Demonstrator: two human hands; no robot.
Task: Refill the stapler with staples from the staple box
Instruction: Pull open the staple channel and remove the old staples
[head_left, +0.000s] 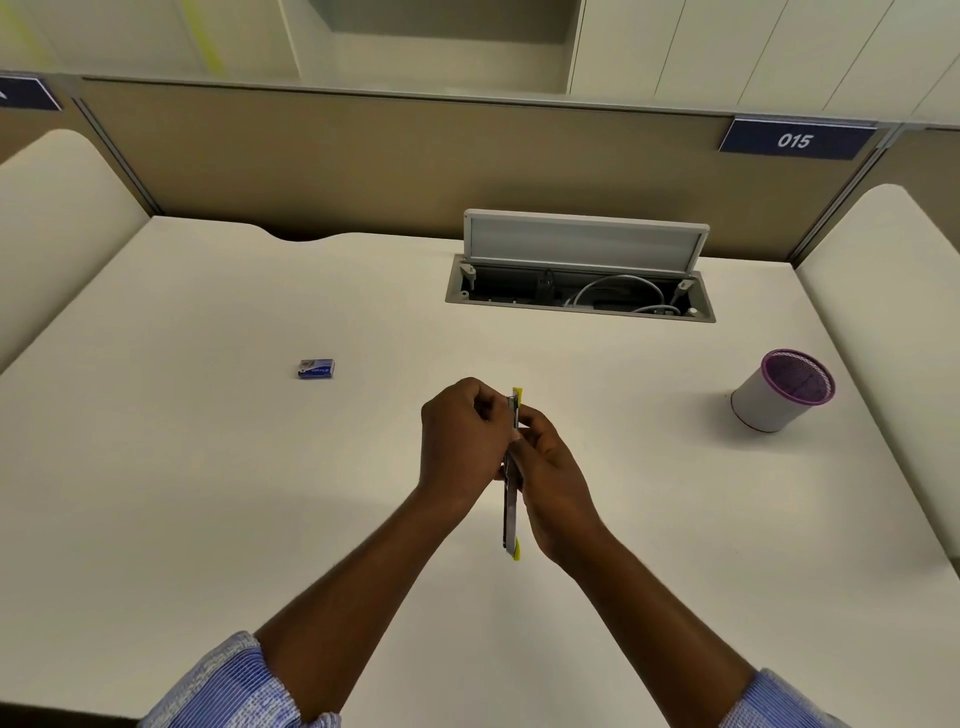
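Hands meet over the middle of the white desk, both closed round a stapler held edge-on. It shows only as a thin metal strip with a yellow tip at each end. The left hand curls its fingers round the upper part, and the right hand grips it from the other side. Their fingers hide the stapler's middle, so whether it is swung open or holds any staples cannot be told. The small blue staple box lies on the desk well apart to the left, its print too small to read. A purple-rimmed mesh pen cup stands far right, its inside unclear. Behind, an open cable hatch shows grey cables.
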